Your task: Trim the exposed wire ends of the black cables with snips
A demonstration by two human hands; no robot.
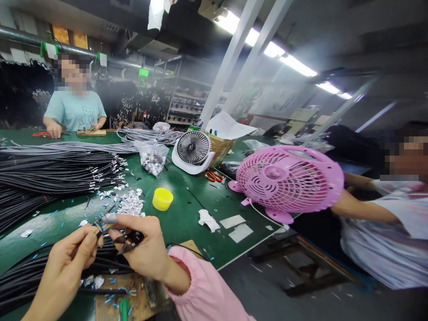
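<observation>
Plastic bag (152, 154) holds bits (153, 166) beyond right hand (149, 245).

Cable tip (98, 225) seems partly hidden by fingers (87, 243).

Bright ceiling tubes (297, 65), milky haze (rather smeary), dimness beyond, sheen on tabletop (187, 229), stretched edges

L grip (72, 256) pinching, R grip (145, 245) curled, v. close tog.
</observation>
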